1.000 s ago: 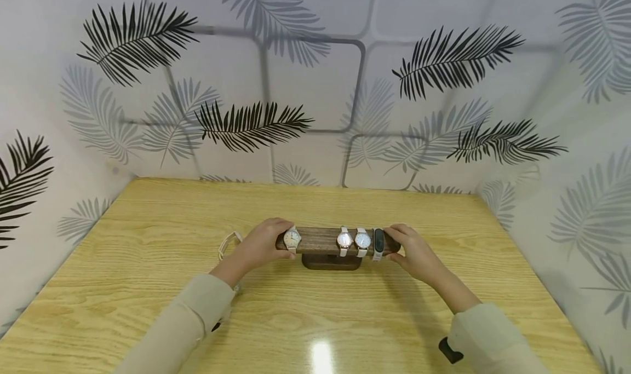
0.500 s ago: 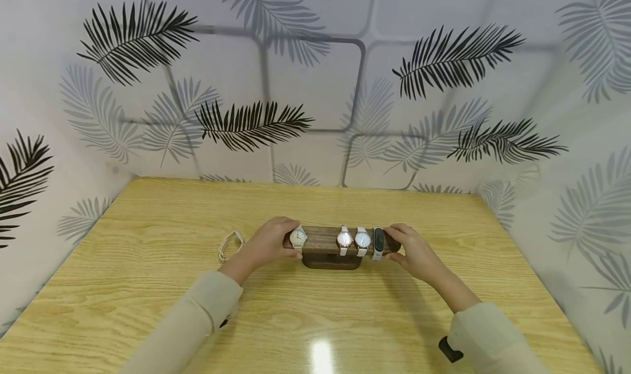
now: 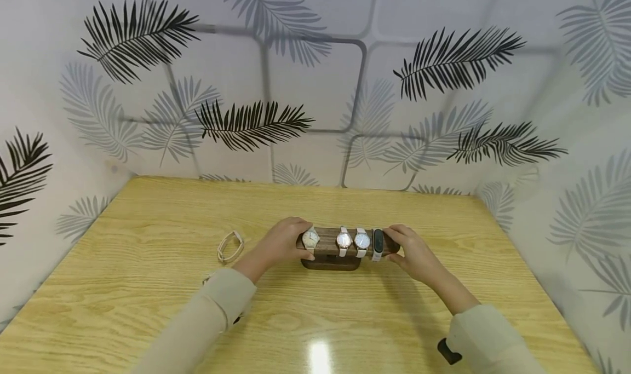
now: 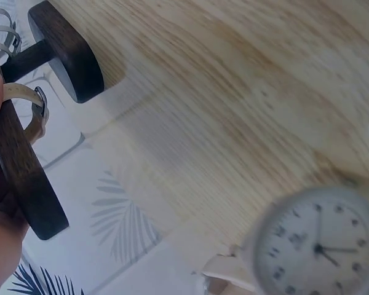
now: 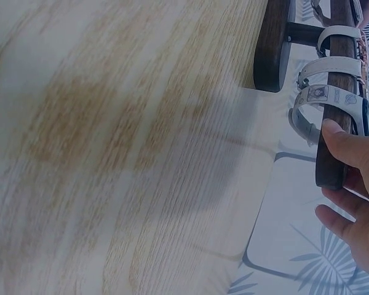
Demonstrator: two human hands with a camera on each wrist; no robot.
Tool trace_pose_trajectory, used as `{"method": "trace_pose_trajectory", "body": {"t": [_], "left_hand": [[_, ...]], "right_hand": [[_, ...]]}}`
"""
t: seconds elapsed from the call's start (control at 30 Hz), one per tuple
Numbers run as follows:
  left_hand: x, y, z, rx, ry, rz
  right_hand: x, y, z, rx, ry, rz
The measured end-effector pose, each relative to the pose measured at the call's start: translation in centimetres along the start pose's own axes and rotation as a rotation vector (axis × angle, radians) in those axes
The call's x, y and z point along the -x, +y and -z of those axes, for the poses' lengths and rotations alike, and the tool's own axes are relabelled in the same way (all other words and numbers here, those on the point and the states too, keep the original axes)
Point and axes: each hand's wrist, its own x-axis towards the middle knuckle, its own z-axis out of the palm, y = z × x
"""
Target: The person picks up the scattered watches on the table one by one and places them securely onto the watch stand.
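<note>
A dark wooden watch stand (image 3: 327,235) with a raised bar on a base (image 3: 335,263) stands mid-table. Near the bar's left end my left hand (image 3: 280,243) holds a cream-strapped wristwatch (image 3: 310,239) looped round it. The left wrist view shows its strap (image 4: 23,92) by my thumb. Two white-strapped wristwatches sit further right, one with a pinkish rim (image 3: 344,240), one beside it (image 3: 362,240). A white fitness band (image 3: 378,241) with a black face is last on the bar. My right hand (image 3: 415,253) grips the bar's right end, thumb over it, as the right wrist view shows.
A looped cream-strapped watch (image 3: 230,247) lies on the wooden table (image 3: 148,264) at left. Close to the left wrist camera is a blurred round watch face (image 4: 317,249). A leaf-patterned backdrop (image 3: 315,160) rises behind the table.
My left hand has moved right along the bar, and the cream-strapped wristwatch has slid right with it. The bar's right end and my right hand have stayed put.
</note>
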Motion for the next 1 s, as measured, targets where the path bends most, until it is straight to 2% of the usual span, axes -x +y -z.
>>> {"method": "trace_pose_trajectory", "body": {"t": [0.27, 0.5, 0.8, 1.0], "left_hand": [[-0.9, 1.2, -0.3, -0.009, -0.059, 0.029], [-1.5, 1.8, -0.7, -0.003, -0.061, 0.007], [-1.8, 1.7, -1.2, 0.005, -0.061, 0.002], [-1.7, 1.7, -1.3, 0.005, -0.029, -0.027]], "right_hand": [[0.1, 0.1, 0.0, 0.004, 0.006, 0.005], [0.1, 0.2, -0.1, 0.005, 0.016, 0.015], [0.1, 0.0, -0.1, 0.006, 0.014, 0.012], [0.1, 0.0, 0.0, 0.002, 0.018, -0.003]]}}
